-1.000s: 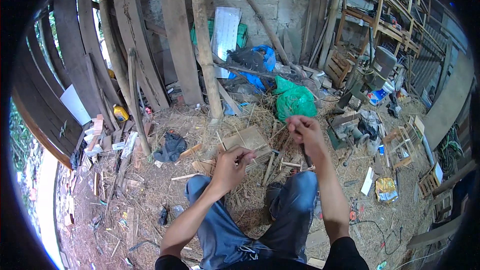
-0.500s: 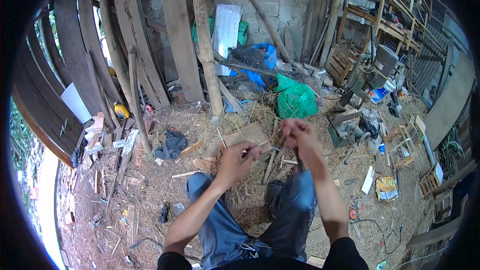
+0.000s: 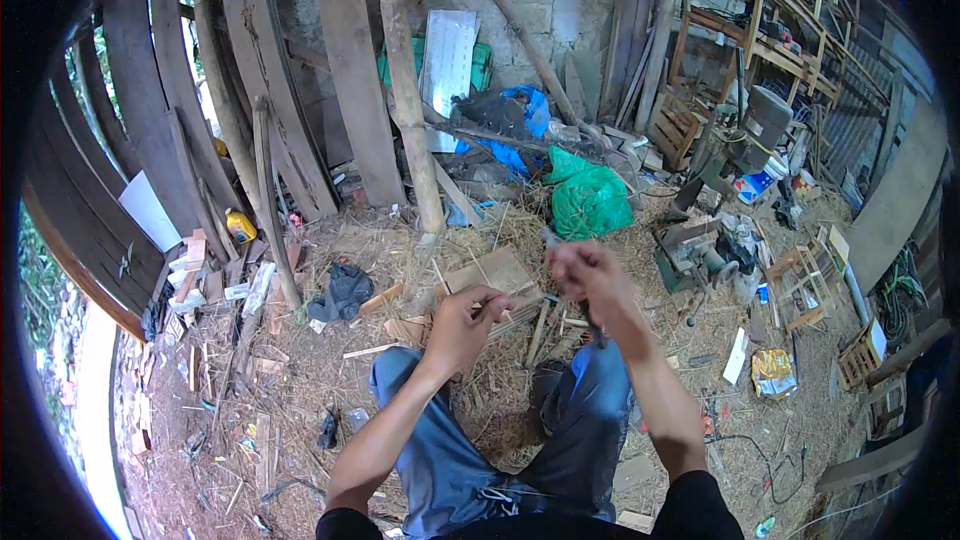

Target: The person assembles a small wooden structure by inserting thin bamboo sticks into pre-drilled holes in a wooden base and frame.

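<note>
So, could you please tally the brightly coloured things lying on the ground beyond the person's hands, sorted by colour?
Green: 1, a bunched net sack
Blue: 1, a crumpled tarp
Yellow: 1, a small bottle
Total: 3
The left hand and right hand are raised in front of them, fingers curled around thin sticks.

A thin, pale sliver of wood (image 3: pixel 497 306) is pinched in the fingers (image 3: pixel 478 312) of the left hand (image 3: pixel 462 325), lying roughly level above the knees. A dark, narrow tool (image 3: pixel 592 322), blurred, is gripped in the closed right hand (image 3: pixel 588 275), pointing downward.
</note>
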`<state>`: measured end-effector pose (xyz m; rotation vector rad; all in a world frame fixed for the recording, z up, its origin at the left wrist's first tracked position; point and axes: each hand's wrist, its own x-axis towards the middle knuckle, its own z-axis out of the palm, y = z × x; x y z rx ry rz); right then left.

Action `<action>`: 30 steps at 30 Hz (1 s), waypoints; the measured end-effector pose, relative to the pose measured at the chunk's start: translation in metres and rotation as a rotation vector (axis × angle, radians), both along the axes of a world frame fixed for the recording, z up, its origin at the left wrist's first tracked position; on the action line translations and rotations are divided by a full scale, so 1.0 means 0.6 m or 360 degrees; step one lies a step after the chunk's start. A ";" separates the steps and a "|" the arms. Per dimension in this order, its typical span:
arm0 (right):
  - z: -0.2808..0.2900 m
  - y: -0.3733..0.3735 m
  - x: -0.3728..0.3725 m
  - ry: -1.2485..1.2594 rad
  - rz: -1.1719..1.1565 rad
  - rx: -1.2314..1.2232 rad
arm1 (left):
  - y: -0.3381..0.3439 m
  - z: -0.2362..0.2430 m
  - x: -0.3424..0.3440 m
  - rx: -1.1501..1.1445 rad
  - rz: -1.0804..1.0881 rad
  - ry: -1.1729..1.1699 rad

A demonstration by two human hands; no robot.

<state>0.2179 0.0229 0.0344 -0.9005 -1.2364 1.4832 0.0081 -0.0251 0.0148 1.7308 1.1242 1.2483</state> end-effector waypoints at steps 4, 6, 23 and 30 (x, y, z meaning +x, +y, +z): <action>-0.004 -0.028 -0.036 -0.0001 0.0243 -0.0057 | 0.008 0.009 0.003 -0.0342 -0.0006 -0.0033; 0.000 -0.027 -0.032 -0.0107 0.0261 -0.0072 | 0.006 0.008 0.006 -0.0280 -0.0020 -0.0049; 0.017 0.004 -0.005 0.0063 0.0112 0.0013 | 0.000 -0.002 -0.017 -0.0013 0.0154 0.0163; 0.013 0.070 0.090 0.0145 -0.0364 0.0054 | -0.018 -0.012 -0.066 -0.0068 0.0071 0.0047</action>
